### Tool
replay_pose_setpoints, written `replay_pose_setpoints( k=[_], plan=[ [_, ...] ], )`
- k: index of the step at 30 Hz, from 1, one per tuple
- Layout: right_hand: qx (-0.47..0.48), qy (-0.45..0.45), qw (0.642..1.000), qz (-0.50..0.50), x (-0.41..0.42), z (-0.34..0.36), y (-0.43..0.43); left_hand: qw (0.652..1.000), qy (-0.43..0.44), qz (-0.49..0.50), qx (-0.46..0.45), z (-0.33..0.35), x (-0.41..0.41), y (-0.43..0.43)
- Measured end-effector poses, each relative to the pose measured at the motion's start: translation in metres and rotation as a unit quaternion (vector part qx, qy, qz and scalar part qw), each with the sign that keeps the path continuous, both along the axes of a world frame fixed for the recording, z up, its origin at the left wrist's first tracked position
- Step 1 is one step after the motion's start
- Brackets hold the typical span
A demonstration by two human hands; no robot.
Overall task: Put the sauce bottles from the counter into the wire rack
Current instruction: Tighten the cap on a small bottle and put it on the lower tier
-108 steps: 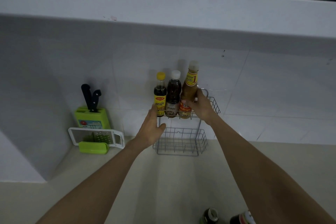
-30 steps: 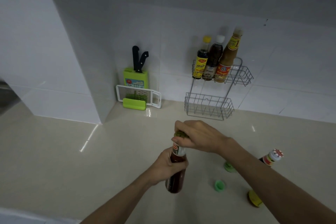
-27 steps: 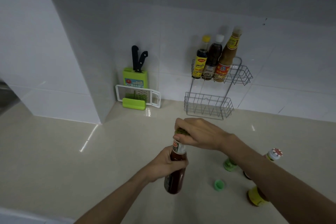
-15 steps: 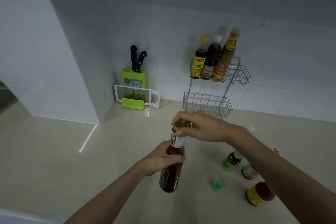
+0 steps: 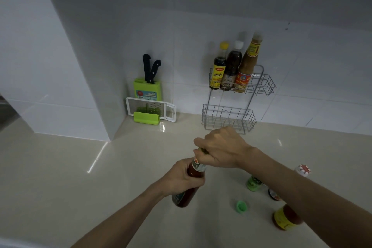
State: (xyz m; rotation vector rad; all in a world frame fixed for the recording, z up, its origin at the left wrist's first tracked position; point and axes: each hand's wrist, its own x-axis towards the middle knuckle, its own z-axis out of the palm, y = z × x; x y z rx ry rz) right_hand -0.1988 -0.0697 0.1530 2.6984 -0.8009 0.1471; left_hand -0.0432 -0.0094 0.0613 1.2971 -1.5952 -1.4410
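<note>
Red sauce bottle [image 5: 186,197] sits tilted between both grips, in front of the rack [image 5: 229,121], over the counter [image 5: 100,197]; we cannot tell if its base touches. Our left grip [image 5: 181,178] wraps round the body. Our right grip [image 5: 221,149] curls over the top, pinching it. Rack top tier: 3 bottles [image 5: 231,68] upright, side by side, at the left end. Rack base stands on the counter. At right, partly behind our right forearm [image 5: 302,197]: green bottle [image 5: 253,183], yellow-label bottle [image 5: 285,219]. Loose green cap [image 5: 241,206] lies near them.
</note>
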Motion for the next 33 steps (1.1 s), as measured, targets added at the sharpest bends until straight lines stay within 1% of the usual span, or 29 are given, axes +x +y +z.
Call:
replay_pose_setpoints(
  k=[3, 6, 8, 11, 13, 15, 17, 19, 20, 25, 27, 30, 31, 33],
  plan=[
    [-0.014, -0.069, 0.994, -0.083, 0.010, -0.010, 0.006, 0.995, -0.011, 0.100, -0.028, -0.004, -0.008, 0.003],
    [-0.004, -0.111, 0.986, -0.122, 0.014, -0.020, 0.009, 0.988, -0.016, 0.149, -0.038, -0.010, -0.018, 0.007],
    [0.018, -0.106, 0.988, -0.113, 0.014, -0.019, 0.010, 0.989, -0.023, 0.146, -0.032, -0.013, -0.016, 0.007],
    [0.021, -0.088, 0.992, -0.093, 0.013, -0.013, 0.010, 0.996, -0.010, 0.089, -0.012, -0.011, -0.009, 0.000],
    [0.008, -0.078, 0.987, -0.144, 0.018, -0.010, 0.012, 0.995, -0.023, 0.099, -0.021, -0.009, -0.009, -0.001],
    [-0.004, -0.104, 0.972, -0.209, 0.025, -0.012, 0.016, 0.990, -0.034, 0.131, -0.034, -0.008, -0.012, -0.001],
    [-0.018, -0.137, 0.960, -0.242, 0.028, -0.016, 0.017, 0.987, -0.028, 0.155, -0.043, -0.010, -0.016, 0.000],
    [-0.001, -0.145, 0.955, -0.259, 0.025, -0.021, 0.019, 0.984, -0.020, 0.169, -0.055, -0.013, -0.020, 0.000],
    [0.022, -0.159, 0.948, -0.274, 0.022, -0.023, 0.020, 0.982, -0.020, 0.177, -0.065, -0.014, -0.022, 0.000],
    [0.130, -0.269, 0.901, -0.315, 0.017, -0.033, 0.027, 0.962, -0.029, 0.244, -0.122, -0.019, -0.028, -0.014],
    [0.166, -0.294, 0.889, -0.309, 0.015, -0.037, 0.025, 0.964, -0.019, 0.232, -0.131, -0.017, -0.027, -0.019],
    [0.198, -0.329, 0.882, -0.272, 0.010, -0.039, 0.014, 0.985, 0.007, 0.142, -0.096, -0.010, -0.018, -0.023],
    [0.206, -0.333, 0.883, -0.259, 0.008, -0.038, 0.009, 0.990, 0.000, 0.110, -0.085, -0.011, -0.013, -0.024],
    [0.219, -0.334, 0.885, -0.240, 0.003, -0.036, 0.002, 0.991, -0.067, 0.075, -0.091, -0.017, -0.001, -0.028]
  ],
)
